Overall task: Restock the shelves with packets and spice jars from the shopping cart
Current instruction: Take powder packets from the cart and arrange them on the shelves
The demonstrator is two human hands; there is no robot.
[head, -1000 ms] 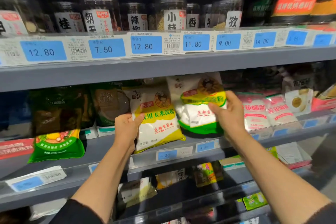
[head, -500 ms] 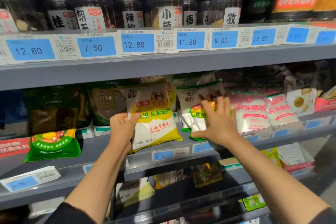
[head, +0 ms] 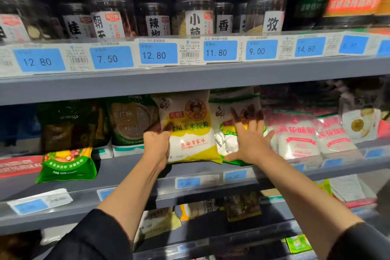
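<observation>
While both arms reach in from the bottom of the frame, the grey shelving [head: 190,82] fills the view in tiers. Its top tier, from nine o'clock across to two o'clock, carries a row of clear spice jars [head: 196,17] with white labels in black characters, some showing seeds or bark inside; blue price tags [head: 158,54] run along the edge beneath them. The middle tier [head: 130,172] holds packets standing or leaning in a row. At nine o'clock lies a green packet [head: 67,167], flat on the shelf front, with dark green bags [head: 67,124] behind it. At centre stands the yellow-and-white starch packet [head: 190,131] — upright, its base on the shelf. The left hand [head: 157,145] grips its left edge, thumb over the front, fingers hidden behind. Just beside it at three o'clock sits a green-and-white packet [head: 230,133], touching the yellow one. The right hand [head: 250,141] presses on it flat, fingers spread and straight, covering much of its front. Further toward three o'clock lean white packets with red print [head: 295,139], close against the right hand's little finger. Lower tiers at six o'clock hold more packets, mostly blocked by the forearms and dark sleeves [head: 95,236].
</observation>
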